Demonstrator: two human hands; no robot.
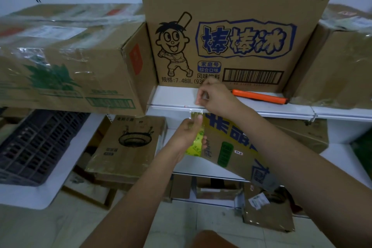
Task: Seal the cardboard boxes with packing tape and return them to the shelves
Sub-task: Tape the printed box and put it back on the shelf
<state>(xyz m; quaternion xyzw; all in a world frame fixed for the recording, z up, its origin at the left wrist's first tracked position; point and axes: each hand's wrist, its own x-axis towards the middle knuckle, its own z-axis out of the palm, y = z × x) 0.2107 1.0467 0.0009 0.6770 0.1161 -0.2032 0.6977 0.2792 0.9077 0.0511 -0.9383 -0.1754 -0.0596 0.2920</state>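
Yellowish see-through packing tape point(196, 137) is sitting in the left hand point(187, 133), and the roll is mostly hiding behind that hand, so only its right side is showing. A short clear strip of tape point(196, 111) is stretching up from the roll to the front edge of the white metal shelf point(173, 98). The right hand point(216, 97) is sitting at that edge, with its fingers point(201, 96) pinching together on the top end of the strip. The left fingers are curling round the roll, with the thumb lying on top of it.

Just behind the right hand, the tall brown cardboard box with a cartoon boy and blue letters point(231, 26) is standing on the shelf. Its top is getting cut off by the picture edge, so its flaps are hard to check. An orange box cutter point(259, 96) is lying on the shelf beside this box, and the right wrist is covering its left tip.

A wide brown box with green print and shiny tape point(66, 62) is sitting to the left, looking blurry. Another brown box wrapped in clear film point(338, 62) is sitting on the right, partly cut off. Below the shelf, a tilted brown box with blue and green print point(237, 143) is leaning behind the arms, so part of its print is hiding.
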